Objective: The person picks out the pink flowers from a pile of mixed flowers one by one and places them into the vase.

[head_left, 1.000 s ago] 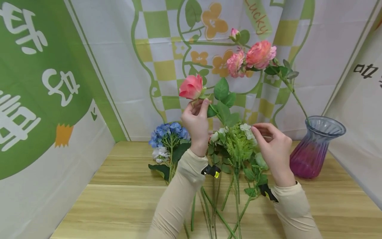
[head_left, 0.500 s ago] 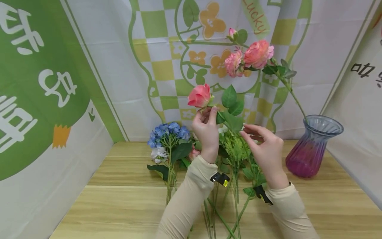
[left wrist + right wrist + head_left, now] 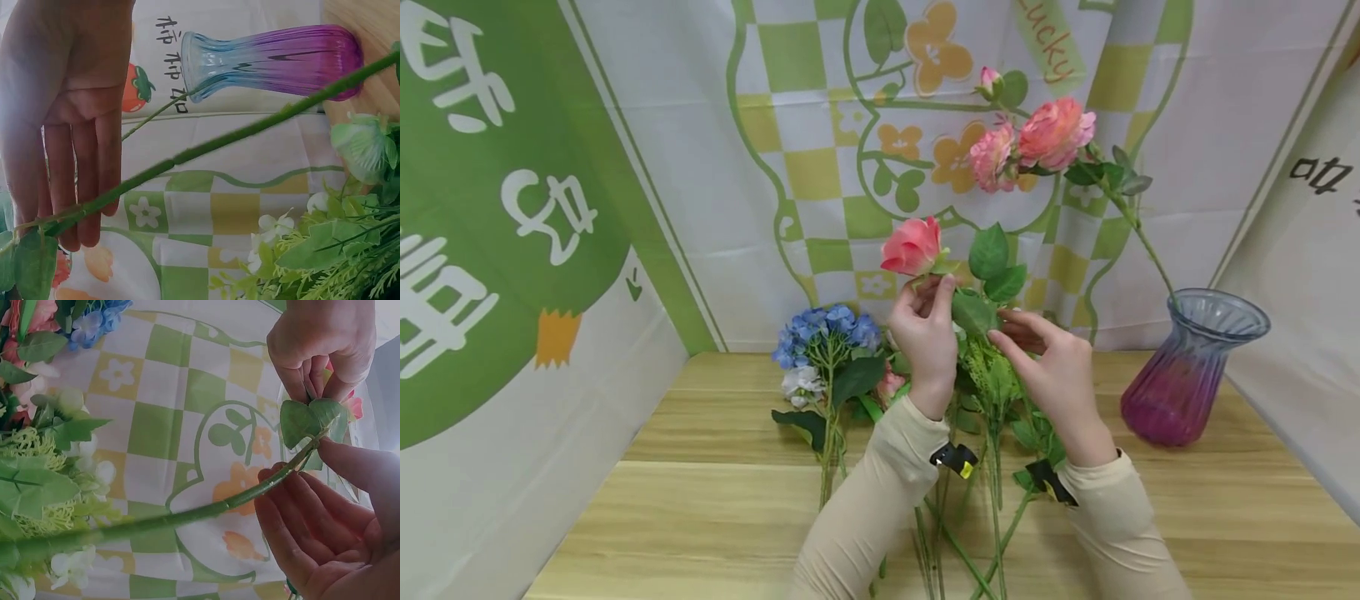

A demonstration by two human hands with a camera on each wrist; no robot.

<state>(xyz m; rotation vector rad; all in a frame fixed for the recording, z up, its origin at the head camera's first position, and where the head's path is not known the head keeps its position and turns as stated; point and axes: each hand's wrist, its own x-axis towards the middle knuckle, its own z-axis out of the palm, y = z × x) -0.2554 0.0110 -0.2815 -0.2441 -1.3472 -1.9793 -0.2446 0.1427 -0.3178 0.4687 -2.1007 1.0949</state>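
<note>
A pink artificial rose [image 3: 912, 247] hangs tilted over the table, its bloom to the upper left. My left hand [image 3: 925, 329] pinches it just under the bloom. My right hand [image 3: 1054, 367] holds the green stem [image 3: 212, 510] by the leaves, thumb on one side and fingertips on the other in the right wrist view. Seen from the left wrist, the fingers of my right hand [image 3: 72, 125] reach across the stem, with the leaf [image 3: 34, 262] below them. The rose's bloom is partly hidden behind my left hand [image 3: 322, 344] in the right wrist view.
A blue-to-purple glass vase [image 3: 1180, 375] stands at the right, with a pink peony stem [image 3: 1051, 137] leaning left from it. Blue hydrangeas [image 3: 827, 333], a white flower [image 3: 802, 385] and greenery [image 3: 992, 375] lie on the wooden table [image 3: 700, 517]. A printed cloth [image 3: 685, 167] hangs behind.
My left hand has moved right and down with the rose. My right hand has moved left, from beside the white blossoms to the rose's stem and leaves.
</note>
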